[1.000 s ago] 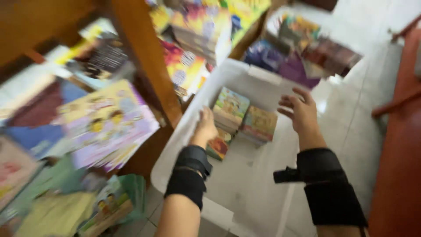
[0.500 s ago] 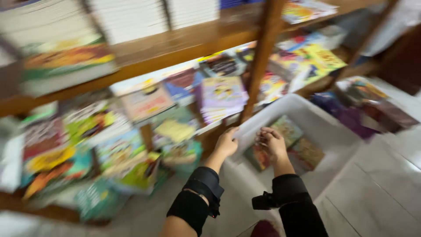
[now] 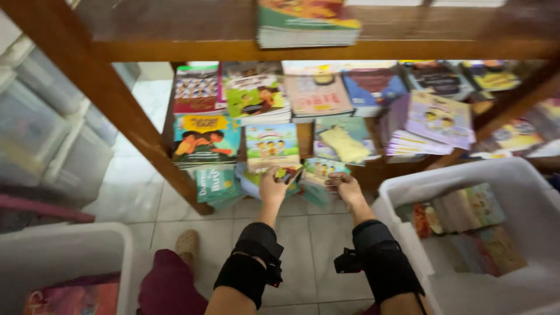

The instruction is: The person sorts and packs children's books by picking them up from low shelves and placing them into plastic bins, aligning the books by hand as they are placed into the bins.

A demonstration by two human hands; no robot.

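Note:
My left hand [image 3: 273,188] and my right hand [image 3: 345,188] both reach to the lowest level of a wooden bookshelf [image 3: 303,49]. Between them is a thin, colourful picture book [image 3: 318,170], gripped at its edges by both hands. It lies against other stacked picture books [image 3: 271,146] on that level. Both forearms wear black sleeves, and a small black device sits on the right wrist. Motion blur hides the exact finger positions.
A white plastic bin [image 3: 402,195] with several books stands at the right. Another white bin [image 3: 70,239] is at the lower left. A slanted shelf post [image 3: 116,111] runs down the left, with clear storage boxes [image 3: 46,134] behind it. My sandalled foot [image 3: 186,245] rests on tile.
The view swung left from the white bin to the shelf. Both hands left the bin and moved to the lowest level with a picture book.

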